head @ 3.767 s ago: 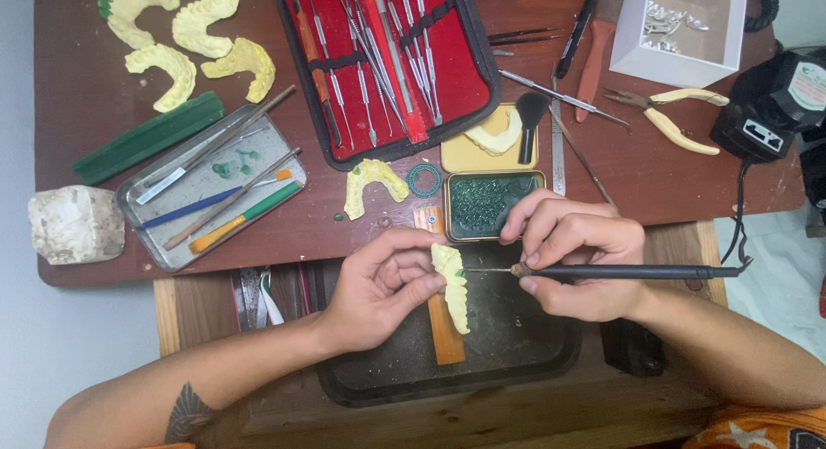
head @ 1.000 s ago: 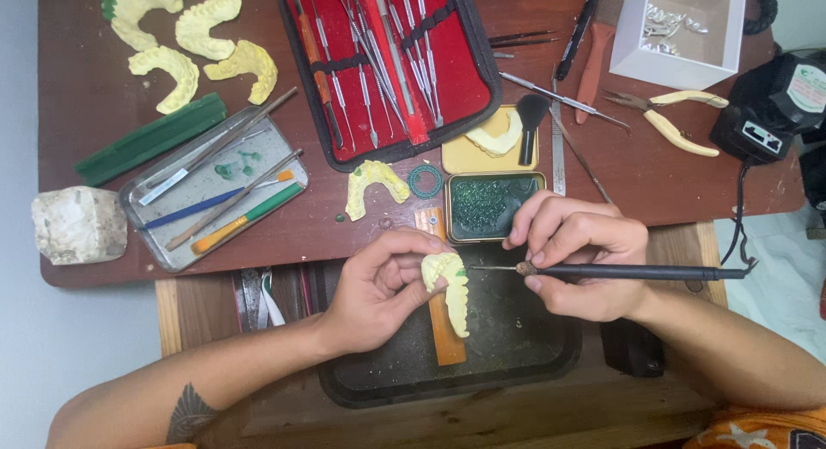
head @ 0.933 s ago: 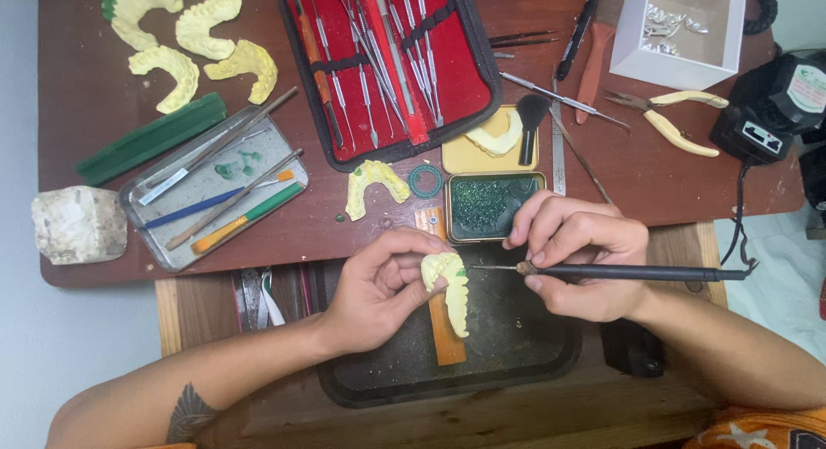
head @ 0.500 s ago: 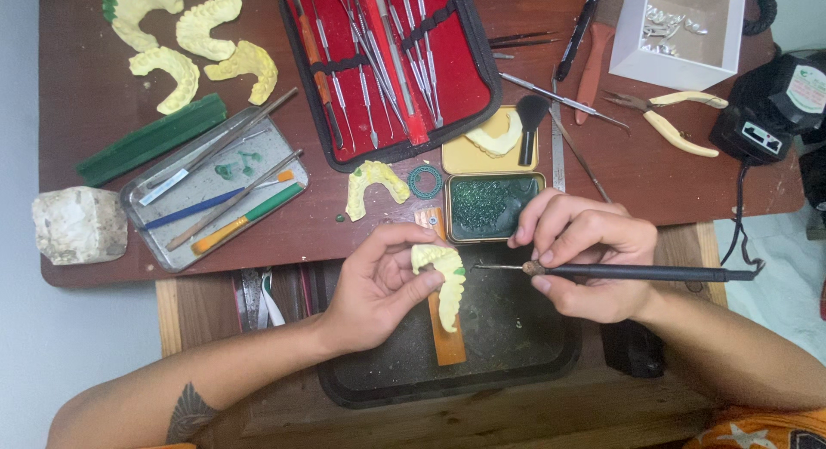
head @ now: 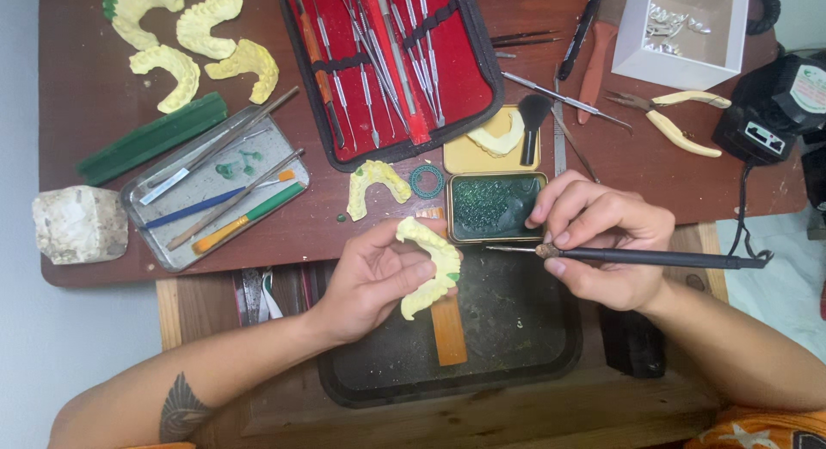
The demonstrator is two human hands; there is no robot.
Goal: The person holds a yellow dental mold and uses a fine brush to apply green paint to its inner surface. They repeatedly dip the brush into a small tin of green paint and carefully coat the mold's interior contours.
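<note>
**Q:** What do your hands have hold of here?

**A:** My left hand (head: 370,277) is curled around a yellow dental cast (head: 430,264), thumb on one side and fingers under it, above the dark tray (head: 516,363) at the table's near edge. My right hand (head: 602,242) is closed in a pen grip on a corded black wax tool (head: 637,257), its metal tip pointing to 9 o'clock, just short of the cast. At 12 o'clock from the tip sits the open tin of green wax (head: 495,206).

**Q:** What could go wrong from here?

**A:** In my judgement, a hot tip pushed too hard could mark the plaster, or wax could drip onto the tray. The cord (head: 744,217) runs toward the black unit (head: 774,105) at 2 o'clock; a snag would jerk my aim. The cast rests only in my fingers, so a loosened grip would drop it onto the orange block (head: 447,329) below.

**Q:** How many of each thing do you count?

**A:** Six full yellow casts: one in hand, one (head: 374,184) lying just at 11 o'clock from it, four grouped (head: 185,45) at the table's 10 o'clock corner. A paler piece lies in the tin lid (head: 486,152). One red instrument case (head: 387,62), one metal tray of tools (head: 215,191), one pair of pliers (head: 680,122), one white box (head: 684,27), one plaster lump (head: 79,224).
</note>
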